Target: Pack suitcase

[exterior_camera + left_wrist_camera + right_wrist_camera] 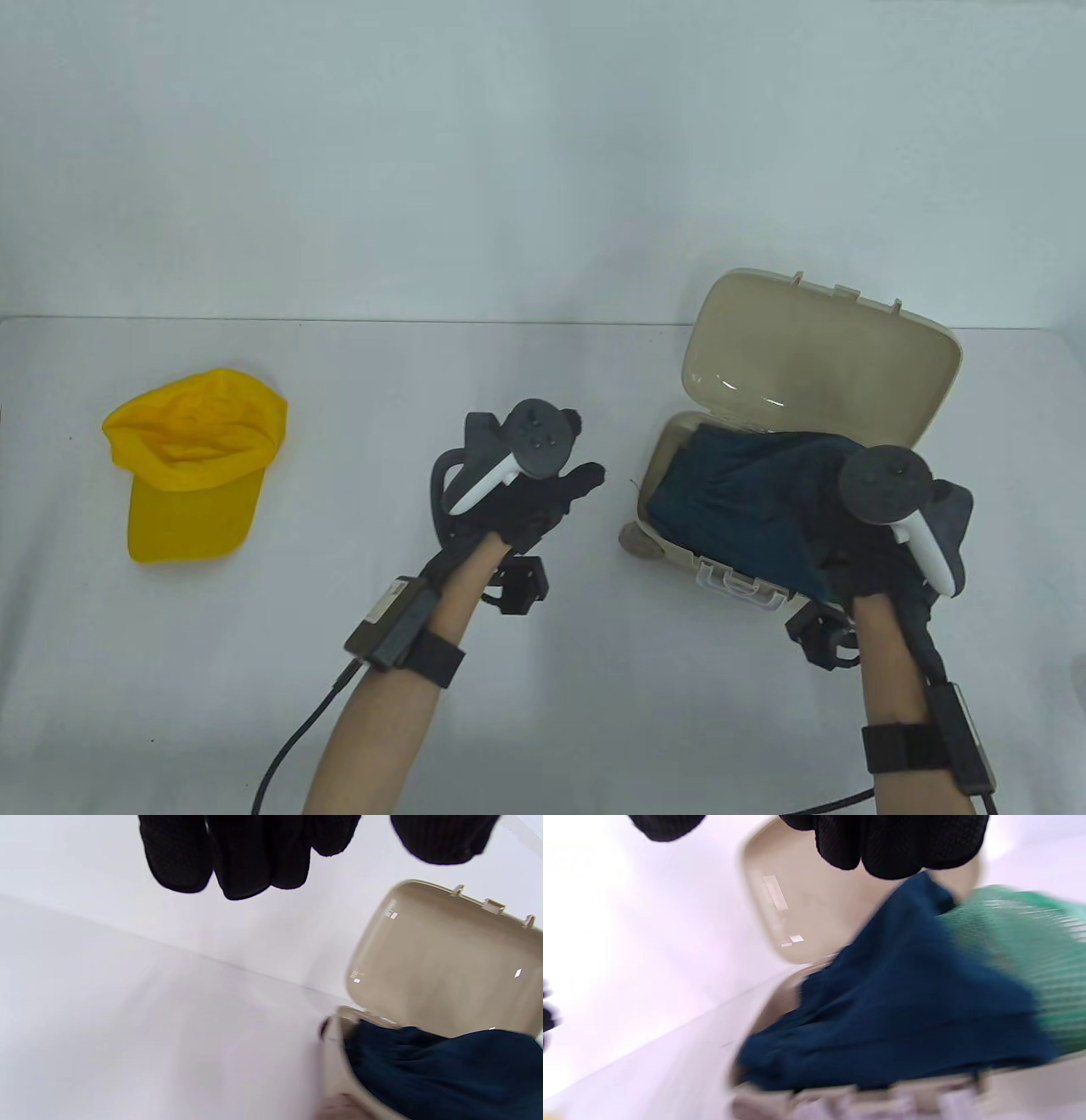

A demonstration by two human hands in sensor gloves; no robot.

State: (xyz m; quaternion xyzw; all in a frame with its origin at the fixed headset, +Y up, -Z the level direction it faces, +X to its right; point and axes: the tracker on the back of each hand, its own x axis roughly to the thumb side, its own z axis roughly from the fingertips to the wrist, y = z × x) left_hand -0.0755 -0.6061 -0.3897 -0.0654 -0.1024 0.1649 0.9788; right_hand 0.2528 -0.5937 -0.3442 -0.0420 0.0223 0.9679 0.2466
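left hand point(526, 497): fingers loose, holding nothing | right hand point(882, 543): over dark blue cloth point(730, 501) in open beige plastic suitcase point(814, 356), grip unclear | yellow fabric cap point(195, 463): far left

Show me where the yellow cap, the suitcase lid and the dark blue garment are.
yellow cap point(191, 463), table view, on its crown.
suitcase lid point(814, 365), table view, on its inner face.
dark blue garment point(730, 501), table view, on its middle folds.

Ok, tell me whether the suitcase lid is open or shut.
Open. The beige suitcase has its lid standing raised behind the base, its inside facing the camera, with dark blue cloth bulging out of the base.
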